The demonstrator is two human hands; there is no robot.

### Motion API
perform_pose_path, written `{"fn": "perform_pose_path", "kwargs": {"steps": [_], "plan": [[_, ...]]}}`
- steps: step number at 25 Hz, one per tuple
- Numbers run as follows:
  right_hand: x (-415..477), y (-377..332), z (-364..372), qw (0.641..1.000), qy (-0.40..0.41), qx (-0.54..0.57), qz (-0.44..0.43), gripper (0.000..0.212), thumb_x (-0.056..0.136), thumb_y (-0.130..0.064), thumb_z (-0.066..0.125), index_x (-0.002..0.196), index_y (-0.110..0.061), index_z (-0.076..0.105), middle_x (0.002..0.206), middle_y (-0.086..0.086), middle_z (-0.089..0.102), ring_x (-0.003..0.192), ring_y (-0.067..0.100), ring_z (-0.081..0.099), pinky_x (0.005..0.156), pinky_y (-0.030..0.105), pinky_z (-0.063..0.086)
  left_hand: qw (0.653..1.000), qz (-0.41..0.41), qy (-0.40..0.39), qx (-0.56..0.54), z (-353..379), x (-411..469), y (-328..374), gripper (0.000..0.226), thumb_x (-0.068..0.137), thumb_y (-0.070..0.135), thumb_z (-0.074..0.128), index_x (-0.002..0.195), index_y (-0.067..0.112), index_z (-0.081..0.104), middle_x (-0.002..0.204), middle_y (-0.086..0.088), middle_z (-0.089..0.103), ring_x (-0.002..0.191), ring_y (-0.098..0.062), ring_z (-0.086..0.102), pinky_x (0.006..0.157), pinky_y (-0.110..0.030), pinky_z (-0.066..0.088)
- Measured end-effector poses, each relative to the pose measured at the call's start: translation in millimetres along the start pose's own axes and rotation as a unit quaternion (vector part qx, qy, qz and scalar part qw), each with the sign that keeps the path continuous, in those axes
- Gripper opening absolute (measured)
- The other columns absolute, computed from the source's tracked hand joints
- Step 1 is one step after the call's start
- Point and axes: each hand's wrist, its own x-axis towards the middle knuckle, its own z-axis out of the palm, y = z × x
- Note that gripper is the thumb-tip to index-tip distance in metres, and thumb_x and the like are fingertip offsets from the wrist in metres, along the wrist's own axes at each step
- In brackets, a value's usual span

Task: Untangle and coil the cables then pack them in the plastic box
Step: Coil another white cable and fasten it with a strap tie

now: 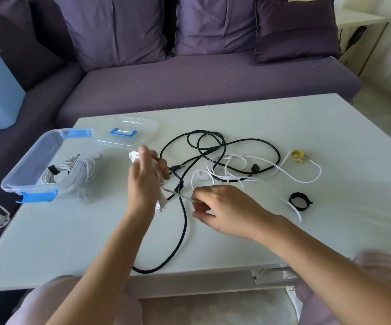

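Left hand [146, 177] grips a bundled white cable [134, 157] — right hand [222, 207] pinches its loose strand above the tabletop [283, 242].

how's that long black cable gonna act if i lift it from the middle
Likely floppy: the black cable lies in loose loops, so both ends would sag. It probably won't lift clean, since the white cable crosses its loops. Its near end lies by the table edge and might slip off.

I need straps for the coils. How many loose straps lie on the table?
2: a yellow strap at the right end of the cables, a black strap nearer the viewer. More may hide under them.
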Motion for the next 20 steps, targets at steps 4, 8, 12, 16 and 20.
{"fn": "perform_pose_path", "kwargs": {"steps": [4,8,12,16,20], "plan": [[-1,2,-5,0.988,0.111,-0.093,-0.058,0.006,0.079,-0.012,0.058,0.079,-0.013,0.064,0.066,-0.001,0.060,0.055,0.022,0.053,0.049,0.028,0.044,0.845,0.341,-0.076,0.405,10,-18,-14,0.056,0.099,0.045,0.021,0.060,0.010,0.040,0.059,-0.004,0.047,0.062,-0.021,0.038,0.060,-0.032,0.035],[-3,12,-16,0.961,0.186,-0.173,-0.107,0.013,0.077,-0.006,0.055,0.077,-0.011,0.067,0.061,0.001,0.060,0.053,0.025,0.055,0.050,0.033,0.047,0.820,0.262,-0.161,0.483,19,-34,-5,0.050,0.094,0.049,0.013,0.063,0.017,0.036,0.059,-0.003,0.047,0.057,-0.024,0.043,0.055,-0.034,0.039],[-1,20,-31,0.938,0.261,-0.203,-0.101,0.010,0.083,-0.004,0.060,0.081,-0.010,0.068,0.069,0.002,0.060,0.068,0.020,0.055,0.071,0.036,0.053,0.815,0.083,-0.261,0.510,16,-31,9,0.062,0.098,0.047,0.016,0.070,0.010,0.057,0.062,-0.007,0.060,0.060,-0.025,0.056,0.059,-0.032,0.047],[2,42,-48,0.951,0.270,-0.147,-0.022,0.027,0.073,0.004,0.046,0.083,-0.008,0.068,0.087,0.005,0.066,0.086,0.024,0.058,0.092,0.030,0.046,0.829,-0.177,-0.408,0.339,-8,-25,22,0.066,0.090,0.066,0.026,0.059,0.011,0.047,0.046,0.000,0.036,0.042,-0.015,0.031,0.041,-0.020,0.027],[-7,60,-77,0.963,0.250,-0.039,0.097,0.043,0.064,0.007,0.033,0.078,-0.009,0.070,0.099,0.005,0.067,0.086,0.012,0.055,0.071,0.000,0.031,0.703,-0.352,-0.616,-0.049,-44,2,36,0.059,0.089,0.067,0.036,0.060,0.017,0.050,0.045,0.007,0.031,0.033,-0.005,0.027,0.031,-0.014,0.021]]}}
